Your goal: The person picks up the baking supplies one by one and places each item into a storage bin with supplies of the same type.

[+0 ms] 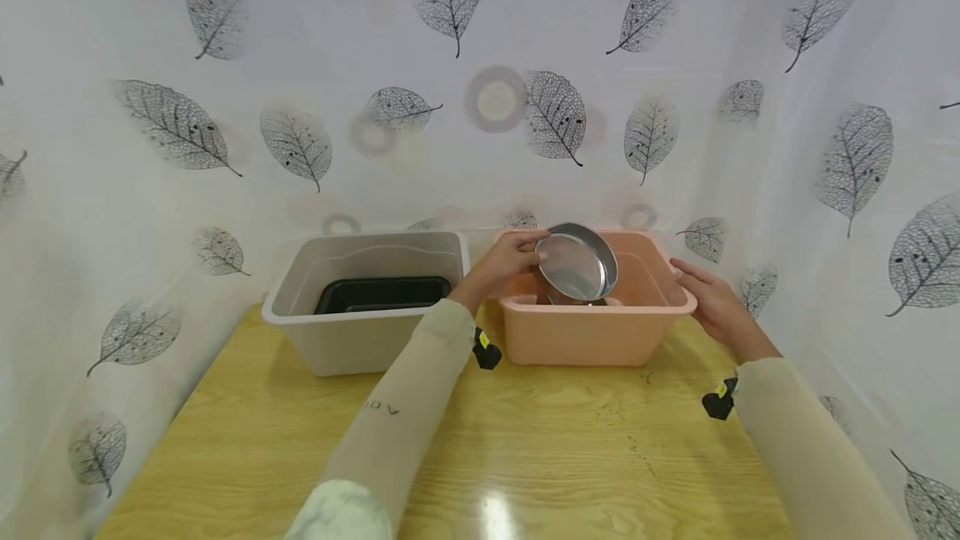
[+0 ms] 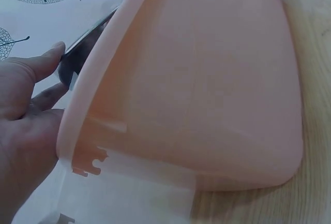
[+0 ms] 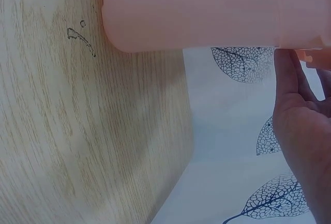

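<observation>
A round silver metal pan [image 1: 576, 267] is tilted up at the inner left side of the peach plastic bin [image 1: 577, 336]. My left hand [image 1: 498, 267] reaches over the bin's left rim and pinches the pan's edge between thumb and fingers. The left wrist view shows the thumb on the pan's rim [image 2: 77, 61], with the bin wall [image 2: 207, 79] hiding most of it. At the bin's right end, my right hand [image 1: 716, 307] has straight fingers touching the rim. Those fingers [image 3: 287, 74] lie against the bin's outer side in the right wrist view.
Left of the peach bin stands a light grey bin [image 1: 360, 344] with a black tray [image 1: 382, 294] inside. Both stand on a wood-grain table [image 1: 570, 440]. A leaf-print curtain [image 1: 495, 165] hangs behind and along both sides. Something metallic [image 1: 558, 298] lies under the pan.
</observation>
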{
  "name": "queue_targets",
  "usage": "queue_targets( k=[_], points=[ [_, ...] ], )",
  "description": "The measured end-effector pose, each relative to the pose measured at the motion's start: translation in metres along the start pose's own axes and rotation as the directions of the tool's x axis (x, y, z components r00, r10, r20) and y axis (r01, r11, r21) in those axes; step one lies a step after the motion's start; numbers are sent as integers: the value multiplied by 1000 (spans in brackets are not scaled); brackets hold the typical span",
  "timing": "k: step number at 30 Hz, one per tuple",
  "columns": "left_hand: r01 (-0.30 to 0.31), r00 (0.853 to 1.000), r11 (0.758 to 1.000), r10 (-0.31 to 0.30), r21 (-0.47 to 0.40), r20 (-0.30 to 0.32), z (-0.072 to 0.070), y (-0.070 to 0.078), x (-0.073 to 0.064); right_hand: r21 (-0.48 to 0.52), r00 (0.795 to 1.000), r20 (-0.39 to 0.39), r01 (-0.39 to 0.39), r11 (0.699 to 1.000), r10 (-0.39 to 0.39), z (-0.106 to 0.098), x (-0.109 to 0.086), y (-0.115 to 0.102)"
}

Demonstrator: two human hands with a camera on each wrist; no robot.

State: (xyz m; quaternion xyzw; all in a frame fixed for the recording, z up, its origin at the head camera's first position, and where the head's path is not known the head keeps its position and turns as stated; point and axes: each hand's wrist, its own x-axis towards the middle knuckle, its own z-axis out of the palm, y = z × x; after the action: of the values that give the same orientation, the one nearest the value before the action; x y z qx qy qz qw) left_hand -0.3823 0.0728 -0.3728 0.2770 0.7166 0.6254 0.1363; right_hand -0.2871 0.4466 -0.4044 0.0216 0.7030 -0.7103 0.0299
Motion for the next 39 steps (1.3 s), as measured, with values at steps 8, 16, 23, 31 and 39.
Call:
queue_targets(
  k=[8, 16, 23, 31, 39],
  points=[
    [16, 1000, 996, -18, 91, 21, 3, 1, 8, 0, 1000, 6, -2, 1000, 2, -2, 1, 1],
    [27, 996, 992, -37, 122, 82, 8, 0, 13, -20, 1000, 7, -4, 1000, 4, -2, -1, 1],
    [71, 990, 977, -94, 201, 108, 18, -5, 18, -17, 1000, 1, 9, 1000, -9, -1, -3, 0],
    [54, 990, 939, -94, 340, 102, 23, -8, 22, -9, 1000, 5, 22, 1000, -22, 0, -2, 1],
    [71, 991, 933, -106, 353, 81, 29, -12, 25, -40, 1000, 14, 16, 999, -15, -1, -4, 0]
  ],
)
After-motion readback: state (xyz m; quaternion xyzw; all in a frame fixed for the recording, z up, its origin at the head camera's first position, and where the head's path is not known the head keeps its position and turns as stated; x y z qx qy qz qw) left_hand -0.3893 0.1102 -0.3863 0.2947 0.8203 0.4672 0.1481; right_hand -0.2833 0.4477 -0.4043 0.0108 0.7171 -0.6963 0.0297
